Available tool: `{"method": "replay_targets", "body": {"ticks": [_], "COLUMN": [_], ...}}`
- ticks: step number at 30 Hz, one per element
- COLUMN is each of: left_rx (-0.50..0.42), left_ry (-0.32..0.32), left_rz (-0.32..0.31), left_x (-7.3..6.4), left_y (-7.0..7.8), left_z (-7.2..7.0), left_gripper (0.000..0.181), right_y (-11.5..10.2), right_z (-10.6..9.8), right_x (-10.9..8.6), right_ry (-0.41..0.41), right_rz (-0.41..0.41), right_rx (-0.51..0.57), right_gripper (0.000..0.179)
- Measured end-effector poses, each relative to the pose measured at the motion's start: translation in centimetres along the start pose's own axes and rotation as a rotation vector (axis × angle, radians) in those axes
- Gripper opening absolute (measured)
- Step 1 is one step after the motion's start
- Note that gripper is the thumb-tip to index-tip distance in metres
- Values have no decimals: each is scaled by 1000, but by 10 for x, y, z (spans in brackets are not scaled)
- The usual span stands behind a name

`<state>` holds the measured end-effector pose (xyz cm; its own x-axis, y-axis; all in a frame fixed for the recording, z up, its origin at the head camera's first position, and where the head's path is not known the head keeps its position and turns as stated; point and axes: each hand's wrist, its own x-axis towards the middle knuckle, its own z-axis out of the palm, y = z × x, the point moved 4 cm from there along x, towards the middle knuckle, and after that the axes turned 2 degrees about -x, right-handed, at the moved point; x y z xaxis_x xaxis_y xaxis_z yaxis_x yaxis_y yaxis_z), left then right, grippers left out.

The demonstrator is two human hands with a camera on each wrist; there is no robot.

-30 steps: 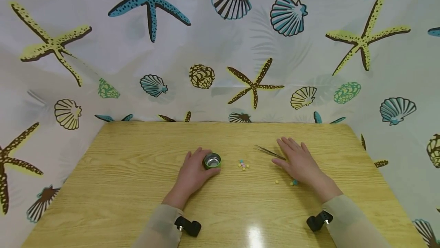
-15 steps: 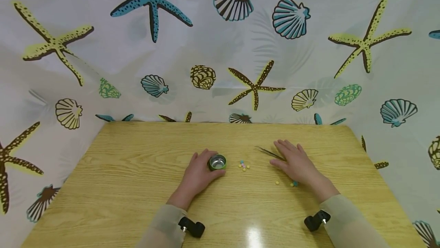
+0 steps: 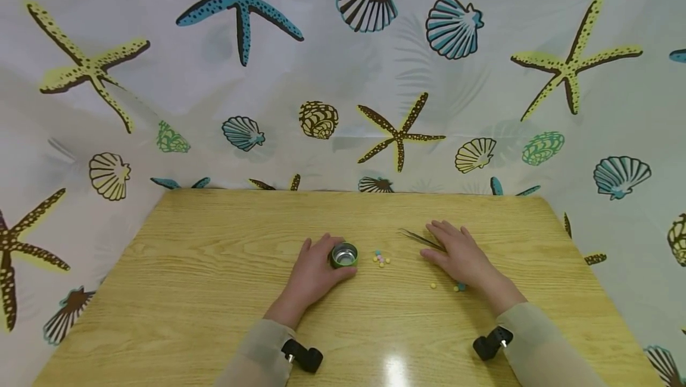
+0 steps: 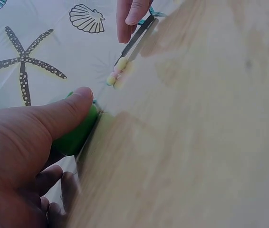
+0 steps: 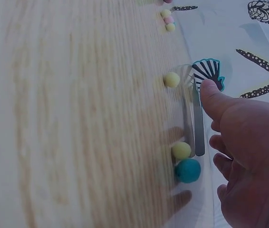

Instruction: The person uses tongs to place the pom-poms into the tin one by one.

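Observation:
My left hand [image 3: 313, 274] grips a small round green cup [image 3: 344, 255] with a shiny metal inside, thumb on the near side. From the left wrist, the thumb lies along the cup's green wall [image 4: 75, 135]. Right of the cup sits a small cluster of yellow, pink and blue pom-poms [image 3: 381, 258]. My right hand [image 3: 462, 256] is spread with straight fingers, holding nothing visible. Between its thumb and fingers lies the rear end of the metal tweezers [image 3: 420, 238], tips pointing left. In the right wrist view the tweezers [image 5: 199, 123] lie beyond the thumb.
Near the right hand lie a single yellow pom-pom [image 3: 433, 286] and a yellow one beside a larger teal pom-pom [image 5: 188, 170]. The wooden table [image 3: 225, 238] meets a sea-print cloth [image 3: 300, 77] at its back and sides.
My left hand has slid the green cup rightward, closer to the pom-pom cluster. My right hand has shifted slightly left and nearer, beside the unmoved tweezers.

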<state>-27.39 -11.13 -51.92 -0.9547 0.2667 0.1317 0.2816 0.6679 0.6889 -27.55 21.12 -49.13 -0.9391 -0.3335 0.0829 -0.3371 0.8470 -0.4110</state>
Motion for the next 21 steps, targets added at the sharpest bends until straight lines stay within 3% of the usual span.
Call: {"method": "replay_targets", "body": {"ticks": [21], "left_rx": [14], "left_ry": [8], "left_rz": [43], "left_x": [-1], "left_y": [-1], "left_z": [2], "left_gripper": [70], "right_y": [7], "right_z": [5], "right_x": [8], "right_ry": [18], "right_rz": [13], "right_rx": [47], "right_gripper": [53]}}
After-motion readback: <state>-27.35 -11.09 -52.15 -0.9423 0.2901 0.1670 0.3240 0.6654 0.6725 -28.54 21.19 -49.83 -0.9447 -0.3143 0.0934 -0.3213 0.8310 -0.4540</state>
